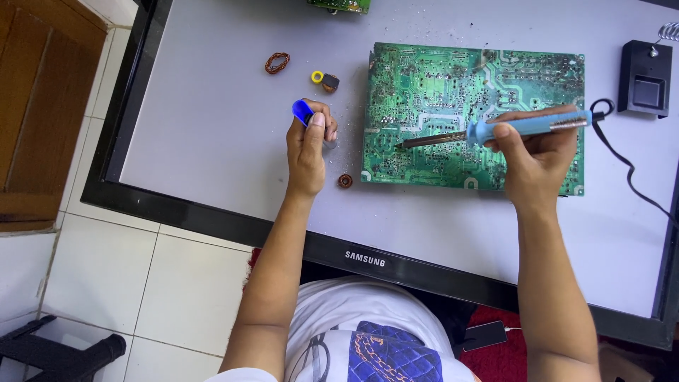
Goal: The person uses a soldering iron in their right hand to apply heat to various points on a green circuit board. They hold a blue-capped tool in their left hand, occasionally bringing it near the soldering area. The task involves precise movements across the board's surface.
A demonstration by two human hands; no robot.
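Far left: wooden cabinet on white tiled floor. Next: flat screen panel serving as table, grey face up, black frame. On the grey surface, upper left: copper wire coil; beside it, small yellow ring touching a dark wound component. Below these: left hand, fingers closed around a blue-tipped tool, held upright. Just right of wrist: small copper toroid. Centre right: green circuit board, solder side up, lying flat. Over the board: right hand, clamped on blue-handled soldering iron, tip resting on board near its left edge. Far right: black iron stand, black cord trailing from handle.
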